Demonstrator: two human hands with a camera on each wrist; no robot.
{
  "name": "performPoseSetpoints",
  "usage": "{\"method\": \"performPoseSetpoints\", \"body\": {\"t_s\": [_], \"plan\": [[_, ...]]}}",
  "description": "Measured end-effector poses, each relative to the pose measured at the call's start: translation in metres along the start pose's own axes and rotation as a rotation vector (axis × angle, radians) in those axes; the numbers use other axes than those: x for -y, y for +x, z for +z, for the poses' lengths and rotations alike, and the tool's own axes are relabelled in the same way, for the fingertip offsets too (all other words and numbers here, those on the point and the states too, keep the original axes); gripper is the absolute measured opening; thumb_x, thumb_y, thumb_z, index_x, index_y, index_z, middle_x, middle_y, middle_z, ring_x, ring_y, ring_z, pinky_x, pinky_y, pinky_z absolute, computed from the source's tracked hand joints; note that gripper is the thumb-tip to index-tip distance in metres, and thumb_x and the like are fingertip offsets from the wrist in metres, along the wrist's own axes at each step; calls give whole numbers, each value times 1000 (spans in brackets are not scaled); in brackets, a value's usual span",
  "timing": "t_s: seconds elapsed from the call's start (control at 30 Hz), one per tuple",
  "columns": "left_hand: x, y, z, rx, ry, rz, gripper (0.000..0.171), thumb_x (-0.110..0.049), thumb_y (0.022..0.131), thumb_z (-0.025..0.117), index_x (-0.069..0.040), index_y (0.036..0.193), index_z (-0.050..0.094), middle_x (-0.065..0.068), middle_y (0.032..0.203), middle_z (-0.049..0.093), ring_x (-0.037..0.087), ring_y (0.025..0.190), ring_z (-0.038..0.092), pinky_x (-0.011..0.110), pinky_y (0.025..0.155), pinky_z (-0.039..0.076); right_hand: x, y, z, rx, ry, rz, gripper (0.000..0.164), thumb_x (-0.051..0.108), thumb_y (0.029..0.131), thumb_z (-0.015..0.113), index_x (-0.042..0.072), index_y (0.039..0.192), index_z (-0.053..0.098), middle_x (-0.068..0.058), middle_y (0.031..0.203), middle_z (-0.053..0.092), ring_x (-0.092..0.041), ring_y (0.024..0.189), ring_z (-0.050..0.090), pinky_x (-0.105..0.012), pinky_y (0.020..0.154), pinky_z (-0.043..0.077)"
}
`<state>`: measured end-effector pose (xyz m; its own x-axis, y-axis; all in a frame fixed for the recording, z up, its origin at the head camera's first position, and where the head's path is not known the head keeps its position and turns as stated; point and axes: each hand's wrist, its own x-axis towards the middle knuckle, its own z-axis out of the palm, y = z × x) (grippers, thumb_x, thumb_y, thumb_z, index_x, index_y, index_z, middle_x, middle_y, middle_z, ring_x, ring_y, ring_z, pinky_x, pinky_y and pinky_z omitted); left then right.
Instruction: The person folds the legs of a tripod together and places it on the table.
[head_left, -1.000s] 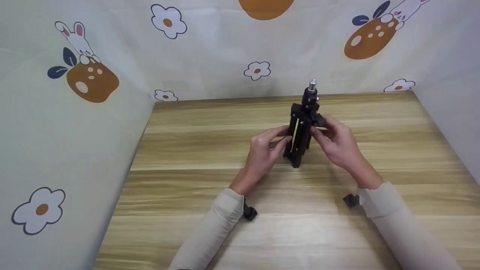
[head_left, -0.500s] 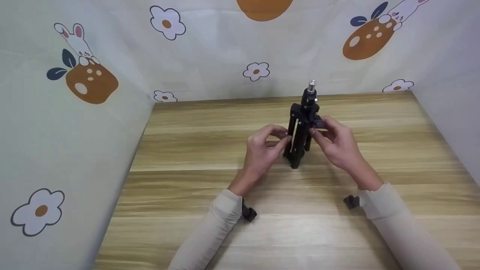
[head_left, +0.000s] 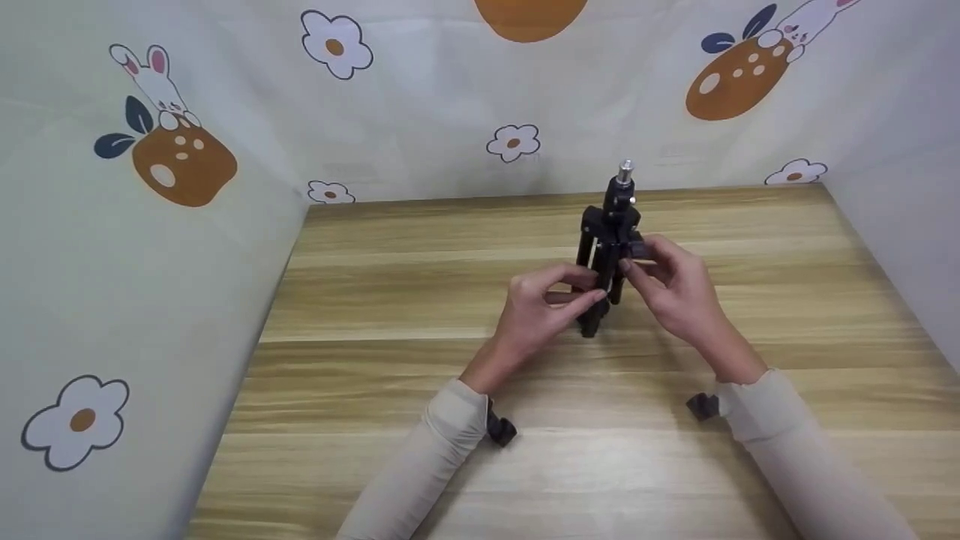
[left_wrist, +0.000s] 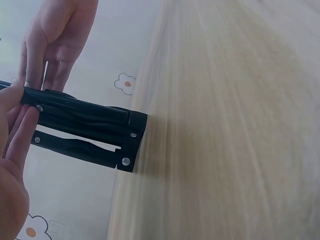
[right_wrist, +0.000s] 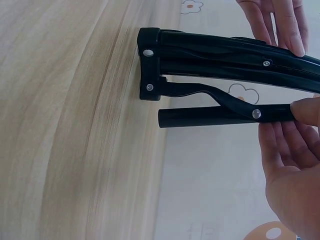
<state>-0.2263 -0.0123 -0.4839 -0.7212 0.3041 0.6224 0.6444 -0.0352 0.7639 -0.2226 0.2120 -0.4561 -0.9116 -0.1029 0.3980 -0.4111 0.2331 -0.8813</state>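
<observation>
A black folded tripod stand (head_left: 616,221) with a silver stud on top stands upright near the back of the table. My left hand (head_left: 536,311) pinches its front leg from the left, thumb in front. My right hand (head_left: 679,292) pinches the right leg high up, beside the black knob. In the right wrist view, that leg (right_wrist: 210,117) stands slightly away from the others, its brace still joined to the bottom hub (right_wrist: 149,65). The left wrist view shows the hub (left_wrist: 132,142) at the tabletop, with the legs close together. Part of the left leg is hidden behind my left hand.
The stand is on a wood-grain table (head_left: 360,375), a short way in front of the patterned back curtain (head_left: 420,112). More curtain (head_left: 67,285) rises along the left edge. Small black pieces (head_left: 501,431) show at both cuffs.
My left hand has moved right and slightly down, from the left leg onto the front leg. My right hand stays at the right leg, and the stand has barely shifted.
</observation>
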Motion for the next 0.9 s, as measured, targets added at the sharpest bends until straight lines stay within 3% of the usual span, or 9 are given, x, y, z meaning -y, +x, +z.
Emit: {"method": "performPoseSetpoints", "body": {"t_s": [0.43, 0.9], "plan": [[1, -1, 1, 11, 40, 22, 21, -10, 97, 83, 0, 114, 77, 14, 107, 82, 18, 101, 81, 29, 85, 70, -1, -1, 1, -3, 22, -4, 19, -7, 100, 72, -10, 119, 71, 6, 113, 77, -9, 113, 76, -27, 102, 65], [1, -1, 1, 10, 40, 5, 22, -9, 97, 83, 1, 115, 77, 14, 108, 81, 19, 102, 80, 28, 86, 70, -2, -2, 5, -5, 46, -1, 21, -7, 99, 72, -8, 120, 72, 4, 112, 78, -11, 113, 76, -28, 102, 65]]}}
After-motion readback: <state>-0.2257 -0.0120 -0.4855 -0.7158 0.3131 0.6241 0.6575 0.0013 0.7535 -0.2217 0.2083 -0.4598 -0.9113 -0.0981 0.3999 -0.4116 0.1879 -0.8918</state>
